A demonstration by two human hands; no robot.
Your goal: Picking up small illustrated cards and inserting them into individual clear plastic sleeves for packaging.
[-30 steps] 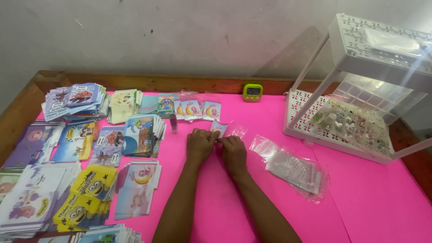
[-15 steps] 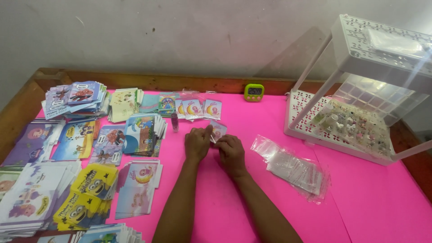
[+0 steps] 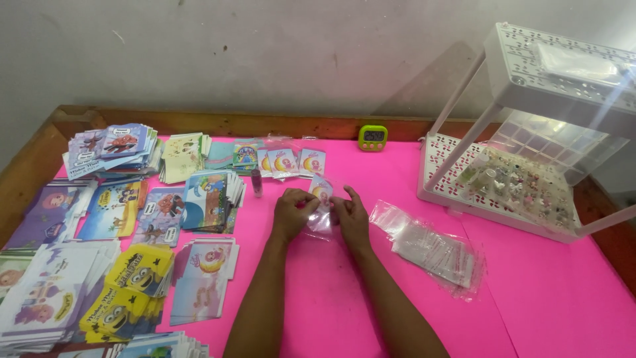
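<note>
So, both hands meet near the middle of the pink table (image 3: 371, 298), which has a matte, paper-like cover and a brown wooden rim. The left hand (image 3: 291, 213) and right hand (image 3: 351, 215) each pinch a side of a small clear plastic sleeve (image 3: 320, 215), glossy and crinkly, with a little round-printed card (image 3: 320, 191) in yellow and pink at its top. Fingers are closed on the sleeve edges, just above the tabletop.

Toward the right edge lies a loose heap of empty clear bags (image 3: 434, 248), shiny and flat. Beyond it, at the far right corner, stands a white plastic rack (image 3: 530, 126) with a perforated base and top; small trinkets sit on its lower tray, too tiny to make out.

At the far edge sits a small green timer (image 3: 373, 137), rounded, with a dark screen. Beside it, a row of bagged cards (image 3: 285, 161) with round yellow-pink prints.

The whole left side is stacks of colourful cartoon booklets (image 3: 112, 149), rectangular and glossy: purple and blue ones at the far left corner, yellow ones (image 3: 129, 292) near the front edge. A slim dark pink tube (image 3: 256, 182) stands just left of the hands.
</note>
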